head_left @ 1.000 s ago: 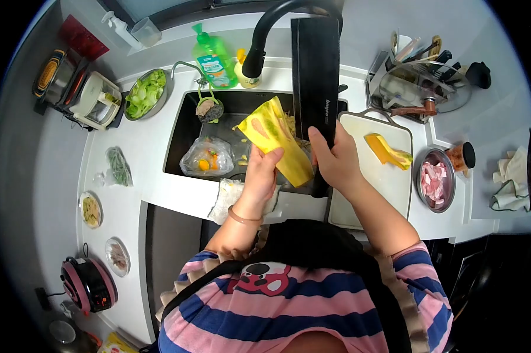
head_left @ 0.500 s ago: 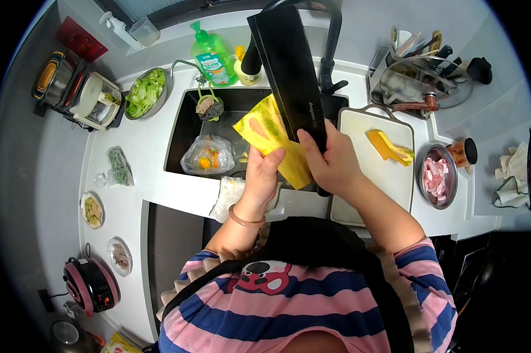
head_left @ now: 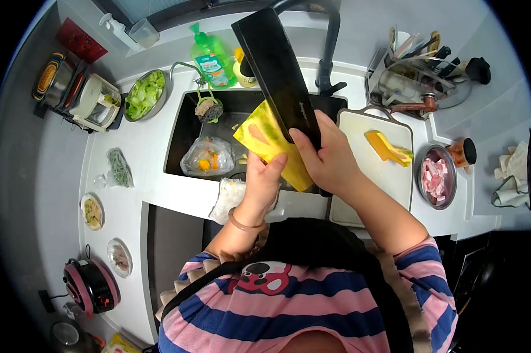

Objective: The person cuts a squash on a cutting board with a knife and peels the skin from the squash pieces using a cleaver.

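My left hand (head_left: pixel 264 181) grips a yellow pumpkin piece (head_left: pixel 261 132) from below, its surface patched with green. In my right hand (head_left: pixel 335 154) is a black kitchen knife (head_left: pixel 279 73), its broad blade slanting up to the left, with the thumb on the blade's side. The blade lies against the pumpkin's right side and hides part of it. Both are over the black sink (head_left: pixel 180 123), where a plastic bag (head_left: pixel 208 157) of orange and yellow scraps lies. A cut pumpkin slice (head_left: pixel 389 148) rests on the white cutting board (head_left: pixel 359 197) to the right.
A black faucet (head_left: pixel 330 50) rises behind the sink. Green soap bottle (head_left: pixel 211 62) and a bowl of lettuce (head_left: pixel 147 94) stand back left. Right of the board is a metal bowl of sliced meat (head_left: pixel 436 176); a knife rack (head_left: pixel 418 76) stands behind it. A cloth (head_left: pixel 227 200) hangs at the sink's front edge.
The knife has moved a little down and left along the pumpkin, its tip swinging left. My right hand shifted with it; my left hand has barely moved.
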Available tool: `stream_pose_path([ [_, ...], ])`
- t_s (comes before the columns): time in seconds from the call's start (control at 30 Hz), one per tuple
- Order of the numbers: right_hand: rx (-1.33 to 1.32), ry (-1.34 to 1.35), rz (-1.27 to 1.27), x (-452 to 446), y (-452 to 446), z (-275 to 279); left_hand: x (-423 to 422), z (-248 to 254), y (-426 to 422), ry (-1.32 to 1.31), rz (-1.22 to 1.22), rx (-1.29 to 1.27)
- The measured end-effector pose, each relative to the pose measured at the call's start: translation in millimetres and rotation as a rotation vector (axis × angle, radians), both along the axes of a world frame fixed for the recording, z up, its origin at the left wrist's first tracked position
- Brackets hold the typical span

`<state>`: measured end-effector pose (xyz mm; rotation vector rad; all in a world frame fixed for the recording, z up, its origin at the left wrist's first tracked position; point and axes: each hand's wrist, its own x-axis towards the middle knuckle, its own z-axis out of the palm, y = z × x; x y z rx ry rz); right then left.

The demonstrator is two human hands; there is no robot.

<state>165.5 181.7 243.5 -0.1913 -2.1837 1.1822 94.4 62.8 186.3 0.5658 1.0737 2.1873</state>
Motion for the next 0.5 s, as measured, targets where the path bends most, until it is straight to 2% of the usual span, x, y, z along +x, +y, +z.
stream_pose_path([
  [0.07,0.064,0.001,-0.015,0.3,-0.1,-1.5,0.0,-1.3,-0.4,-0.020,-0.021,0.015],
  [0.13,0.077,0.002,-0.018,0.1,-1.3,-5.2,0.7,-6.4,1.0,0.152,0.071,-0.109],
  [0.3,0.036,0.035,-0.007,-2.8,-1.4,-5.8,1.5,-4.0,2.1,0.095,0.041,-0.086],
  [0.47,0.154,-0.070,-0.068,-4.4,-5.5,-14.2,1.6,-9.1,4.5,0.112,0.097,-0.120],
  [0.5,0.155,-0.070,-0.066,-5.3,-5.3,-15.2,0.5,-6.2,4.9,0.046,0.081,-0.129],
])
